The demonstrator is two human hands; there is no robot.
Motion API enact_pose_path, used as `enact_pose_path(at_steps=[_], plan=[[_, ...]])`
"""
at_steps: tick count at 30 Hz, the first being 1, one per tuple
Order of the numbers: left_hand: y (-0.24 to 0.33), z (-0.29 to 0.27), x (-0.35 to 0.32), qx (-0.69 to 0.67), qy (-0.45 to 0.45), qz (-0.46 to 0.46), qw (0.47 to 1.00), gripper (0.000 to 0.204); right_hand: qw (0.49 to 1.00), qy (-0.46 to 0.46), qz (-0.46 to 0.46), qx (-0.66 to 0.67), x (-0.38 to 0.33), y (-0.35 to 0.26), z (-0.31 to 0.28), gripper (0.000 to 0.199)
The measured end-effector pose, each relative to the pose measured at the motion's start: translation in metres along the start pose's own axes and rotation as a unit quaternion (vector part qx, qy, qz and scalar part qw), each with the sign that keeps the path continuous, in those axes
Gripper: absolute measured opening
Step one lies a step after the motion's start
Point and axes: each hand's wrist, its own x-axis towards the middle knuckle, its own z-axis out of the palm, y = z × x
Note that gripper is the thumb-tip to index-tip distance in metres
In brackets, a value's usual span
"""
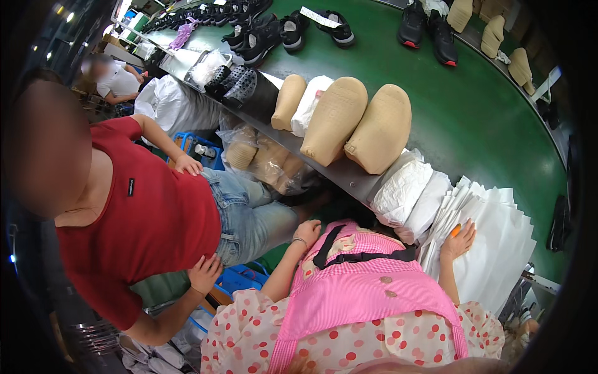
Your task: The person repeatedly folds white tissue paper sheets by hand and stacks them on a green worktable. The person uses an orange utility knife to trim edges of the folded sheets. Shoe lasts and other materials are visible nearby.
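My right hand (458,242) lies with its fingers stretched out on a fanned stack of white paper sheets (492,240) at the right. A small orange piece (456,230), which looks like a finger cot, shows at one of its fingers. My left hand (308,232), with a bracelet at the wrist, rests low beside my pink apron (380,274). Its fingers are too small and partly hidden to read. Beyond my lap, two large tan shoe lasts (336,118) stand at the bench edge, beside white paper-wrapped bundles (403,190).
A person in a red shirt (149,230) stands close on my left, hands at the hips. Black sneakers (255,40) line the far side of the green bench (448,118). A clear bag of lasts (265,159) sits under the bench edge. Another person (118,81) is farther back.
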Motion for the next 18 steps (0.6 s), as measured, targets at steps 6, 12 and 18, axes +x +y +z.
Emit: enact_pose_path(at_steps=[6, 12, 18], plan=[[-0.001, 0.000, 0.011, -0.009, 0.014, 0.027, 0.999, 0.028, 1.000, -0.007, 0.001, -0.002, 0.000, 0.000, 0.003, 0.047], [-0.029, 0.034, 0.004, 0.007, -0.094, 0.013, 0.995, 0.029, 1.000, -0.010, 0.006, -0.012, 0.000, -0.002, 0.004, 0.047], [-0.040, 0.037, 0.001, -0.006, -0.087, -0.018, 0.996, 0.030, 1.000, -0.001, 0.006, -0.012, -0.001, 0.001, 0.009, 0.047]])
